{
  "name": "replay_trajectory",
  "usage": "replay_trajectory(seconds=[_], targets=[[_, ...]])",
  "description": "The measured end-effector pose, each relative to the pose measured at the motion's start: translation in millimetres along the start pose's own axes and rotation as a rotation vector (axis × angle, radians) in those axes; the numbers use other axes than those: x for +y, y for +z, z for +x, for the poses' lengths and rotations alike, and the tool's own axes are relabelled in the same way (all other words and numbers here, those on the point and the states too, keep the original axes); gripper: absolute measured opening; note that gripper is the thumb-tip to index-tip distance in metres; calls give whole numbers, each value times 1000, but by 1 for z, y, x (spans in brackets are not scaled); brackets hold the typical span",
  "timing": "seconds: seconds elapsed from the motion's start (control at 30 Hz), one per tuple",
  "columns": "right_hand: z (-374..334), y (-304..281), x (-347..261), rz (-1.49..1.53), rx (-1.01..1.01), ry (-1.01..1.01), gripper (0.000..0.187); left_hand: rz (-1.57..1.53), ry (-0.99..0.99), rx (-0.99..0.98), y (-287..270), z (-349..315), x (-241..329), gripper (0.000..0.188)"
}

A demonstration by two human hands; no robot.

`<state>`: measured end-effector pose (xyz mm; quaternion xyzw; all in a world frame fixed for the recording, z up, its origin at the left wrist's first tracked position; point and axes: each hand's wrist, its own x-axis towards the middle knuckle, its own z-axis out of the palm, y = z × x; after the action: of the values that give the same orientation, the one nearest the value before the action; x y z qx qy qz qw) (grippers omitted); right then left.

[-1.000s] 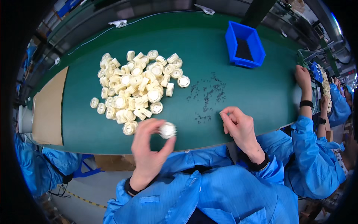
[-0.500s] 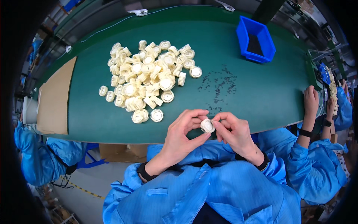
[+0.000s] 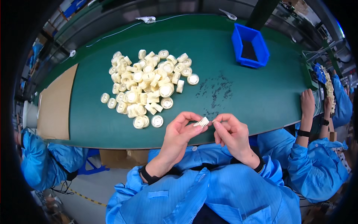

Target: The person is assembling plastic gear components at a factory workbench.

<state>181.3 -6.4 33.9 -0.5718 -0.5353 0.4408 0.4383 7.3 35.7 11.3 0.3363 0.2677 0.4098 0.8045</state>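
At the table's near edge, my left hand (image 3: 177, 136) pinches a cream toothed gear (image 3: 203, 121) between thumb and fingers, its toothed rim turned toward me. Just right of the gear, my right hand (image 3: 234, 137) has thumb and forefinger pressed together; whatever they hold is too small to make out. Beyond my hands, tiny black parts (image 3: 215, 89) lie scattered on the green tabletop (image 3: 268, 93). A big heap of similar cream gears (image 3: 149, 78) spreads over the table to the left, some on their side and some flat.
A blue bin (image 3: 254, 64) with dark contents stands at the back right. Flat cardboard (image 3: 56, 106) covers the left end. At right, a co-worker's hand (image 3: 307, 102) rests at the table's edge. White clip-like fittings (image 3: 146, 19) and a cable run along the back.
The gear has turned from face-on to edge-on in my left hand. My right fingers, which were touching it, have drawn slightly apart from it. The whole view has shifted a little.
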Motion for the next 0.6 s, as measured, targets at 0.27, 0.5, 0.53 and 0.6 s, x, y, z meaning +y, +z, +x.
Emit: replay_trajectory(seconds=[0.27, 0.5, 0.53, 0.6], targets=[[10, 14, -6, 28, 52, -24, 10, -108, -40, -14, -1, 5, -5, 34], [14, 19, -3, -36, 89, -65, 9, -137, -15, -19, -2, 5, -8, 30], [15, 19, -2, -56, 88, -71, 9, -139, -13, -15, -3, 5, -8, 30], [16, 19, -3, -74, 71, -77, 9, -139, -9, -6, -3, 5, -10, 30]])
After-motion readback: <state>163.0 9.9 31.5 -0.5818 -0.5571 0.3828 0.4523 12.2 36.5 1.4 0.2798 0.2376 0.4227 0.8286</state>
